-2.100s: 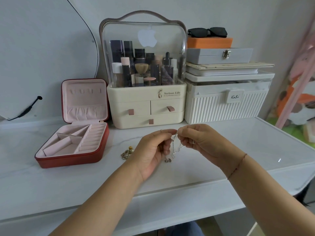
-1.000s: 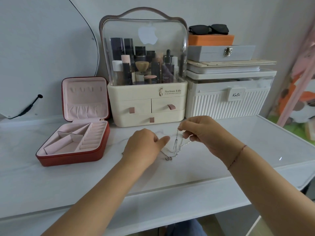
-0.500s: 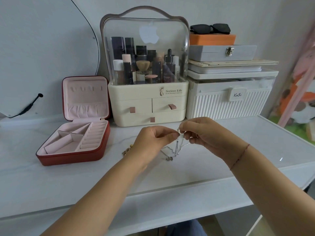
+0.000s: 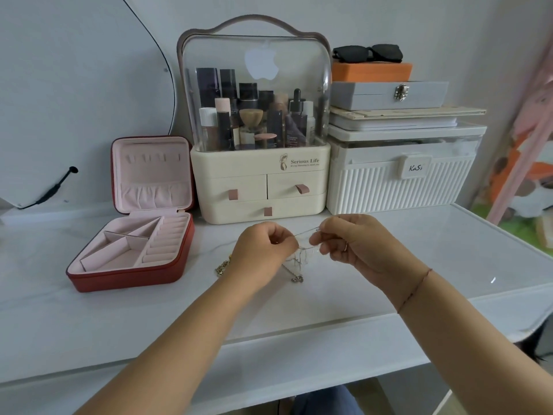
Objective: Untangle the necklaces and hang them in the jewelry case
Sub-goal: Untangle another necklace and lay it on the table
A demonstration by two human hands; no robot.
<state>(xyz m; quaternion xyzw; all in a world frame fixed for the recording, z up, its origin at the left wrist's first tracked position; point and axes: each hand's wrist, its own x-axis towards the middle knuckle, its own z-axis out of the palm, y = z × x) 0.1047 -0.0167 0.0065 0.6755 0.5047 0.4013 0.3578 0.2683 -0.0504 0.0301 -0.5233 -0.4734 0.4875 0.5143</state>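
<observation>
A thin silver necklace (image 4: 299,259) hangs in tangled loops between my hands above the white tabletop. My left hand (image 4: 263,250) pinches one strand and my right hand (image 4: 350,241) pinches another, with a short length of chain stretched between them. The pendant end (image 4: 296,278) trails on the table. A gold necklace (image 4: 222,267) lies bunched on the table, partly hidden behind my left wrist. The red jewelry case (image 4: 125,280) stands open at the left, its pink lid upright with small hooks (image 4: 152,158) and a gathered pocket.
A cream cosmetics organiser (image 4: 260,187) with a clear dome stands behind my hands. To its right is a white ribbed box (image 4: 398,187) stacked with flat boxes and sunglasses (image 4: 368,53). A curved mirror (image 4: 74,85) leans at the left. The table's front edge (image 4: 269,348) is near.
My hands have drawn slightly apart, pulling a strand of the silver chain taut between them. Earlier my left hand dipped toward the table and came back up to the chain.
</observation>
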